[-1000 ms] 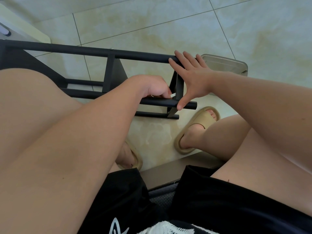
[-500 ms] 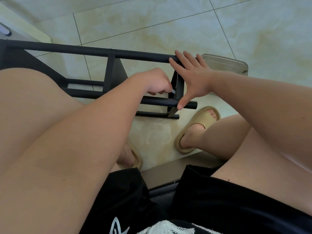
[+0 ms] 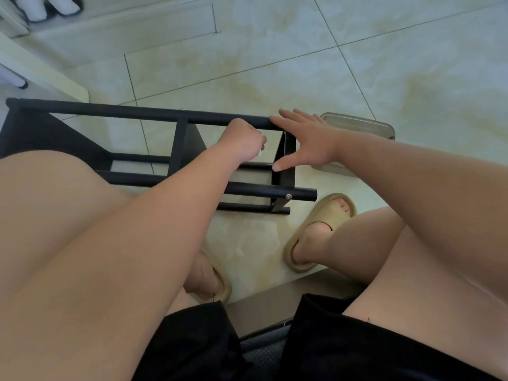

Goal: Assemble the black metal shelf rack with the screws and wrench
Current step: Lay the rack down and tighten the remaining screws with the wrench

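The black rack (image 3: 110, 110) lies on the tiled floor (image 3: 275, 64), in front of the person's knees. Its long bars run from left to right, and short bars cross them. The left hand (image 3: 242, 138) is curled up just below the rack's top bar. It pinches a small shiny thing (image 3: 259, 154) that is too small to make out. The right hand (image 3: 308, 141) is open with its fingers spread at the rack's right end. The fingers lie on the top bar and the thumb touches a lower bar. A silver screw (image 3: 288, 196) sits in a near bar. A grey box (image 3: 357, 127) is just past the rack's right end.
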A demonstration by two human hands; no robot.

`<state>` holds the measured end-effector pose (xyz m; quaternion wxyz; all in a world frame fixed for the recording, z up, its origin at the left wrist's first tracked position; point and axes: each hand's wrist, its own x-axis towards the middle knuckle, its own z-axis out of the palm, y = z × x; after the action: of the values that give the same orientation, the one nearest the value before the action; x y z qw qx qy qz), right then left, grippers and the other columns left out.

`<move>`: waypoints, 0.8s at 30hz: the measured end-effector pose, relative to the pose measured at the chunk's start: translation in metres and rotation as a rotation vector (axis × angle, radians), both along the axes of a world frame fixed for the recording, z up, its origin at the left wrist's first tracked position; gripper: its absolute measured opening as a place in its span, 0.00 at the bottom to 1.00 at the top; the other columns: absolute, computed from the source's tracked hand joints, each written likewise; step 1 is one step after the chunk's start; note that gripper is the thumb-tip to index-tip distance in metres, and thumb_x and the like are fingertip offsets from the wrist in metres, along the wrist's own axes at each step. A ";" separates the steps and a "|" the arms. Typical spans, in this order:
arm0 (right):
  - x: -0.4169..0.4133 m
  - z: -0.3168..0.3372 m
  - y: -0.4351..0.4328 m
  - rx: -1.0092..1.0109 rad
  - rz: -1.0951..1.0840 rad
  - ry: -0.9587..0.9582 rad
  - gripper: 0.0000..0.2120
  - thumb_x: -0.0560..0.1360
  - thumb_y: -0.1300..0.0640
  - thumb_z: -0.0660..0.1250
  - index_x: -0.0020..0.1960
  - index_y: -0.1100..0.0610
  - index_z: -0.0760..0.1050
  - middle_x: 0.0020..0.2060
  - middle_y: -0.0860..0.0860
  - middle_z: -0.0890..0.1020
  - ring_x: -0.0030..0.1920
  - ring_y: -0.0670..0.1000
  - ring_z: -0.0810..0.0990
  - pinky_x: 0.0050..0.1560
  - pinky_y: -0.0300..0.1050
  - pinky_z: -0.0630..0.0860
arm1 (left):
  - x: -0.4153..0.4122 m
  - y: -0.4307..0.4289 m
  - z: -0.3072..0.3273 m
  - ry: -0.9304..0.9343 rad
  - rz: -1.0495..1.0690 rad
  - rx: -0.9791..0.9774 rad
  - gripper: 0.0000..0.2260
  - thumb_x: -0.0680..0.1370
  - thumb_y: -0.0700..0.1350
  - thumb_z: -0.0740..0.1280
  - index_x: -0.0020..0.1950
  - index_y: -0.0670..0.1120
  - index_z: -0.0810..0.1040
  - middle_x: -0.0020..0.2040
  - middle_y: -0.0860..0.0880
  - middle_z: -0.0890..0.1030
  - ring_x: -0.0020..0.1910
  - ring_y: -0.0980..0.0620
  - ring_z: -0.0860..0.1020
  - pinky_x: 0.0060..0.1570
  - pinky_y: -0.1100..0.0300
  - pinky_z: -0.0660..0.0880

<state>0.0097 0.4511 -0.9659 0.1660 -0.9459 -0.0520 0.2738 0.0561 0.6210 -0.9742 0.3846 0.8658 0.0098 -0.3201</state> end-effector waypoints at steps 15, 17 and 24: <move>0.044 0.015 -0.006 -0.132 -0.075 0.213 0.41 0.70 0.37 0.75 0.75 0.53 0.65 0.66 0.52 0.76 0.64 0.57 0.75 0.58 0.49 0.71 | 0.071 -0.009 0.011 -0.190 -0.642 0.557 0.10 0.82 0.42 0.58 0.61 0.41 0.71 0.60 0.41 0.75 0.47 0.42 0.75 0.43 0.53 0.70; 0.049 0.015 -0.005 -0.147 -0.068 0.233 0.37 0.68 0.37 0.77 0.70 0.54 0.70 0.61 0.51 0.78 0.58 0.55 0.76 0.53 0.49 0.72 | 0.075 -0.013 0.010 -0.160 -0.687 0.604 0.12 0.82 0.41 0.63 0.62 0.37 0.76 0.62 0.41 0.76 0.52 0.43 0.78 0.48 0.54 0.75; 0.063 0.018 -0.005 -0.157 -0.128 0.232 0.31 0.64 0.40 0.81 0.57 0.57 0.76 0.49 0.51 0.80 0.50 0.55 0.79 0.48 0.48 0.76 | 0.080 -0.021 0.016 -0.104 -0.704 0.596 0.11 0.80 0.37 0.60 0.61 0.37 0.76 0.49 0.45 0.79 0.55 0.44 0.79 0.43 0.57 0.71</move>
<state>0.0725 0.4463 -0.9476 0.1135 -0.9194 0.0495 0.3733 0.1362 0.5997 -0.9583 -0.0132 0.9042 -0.2124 -0.3704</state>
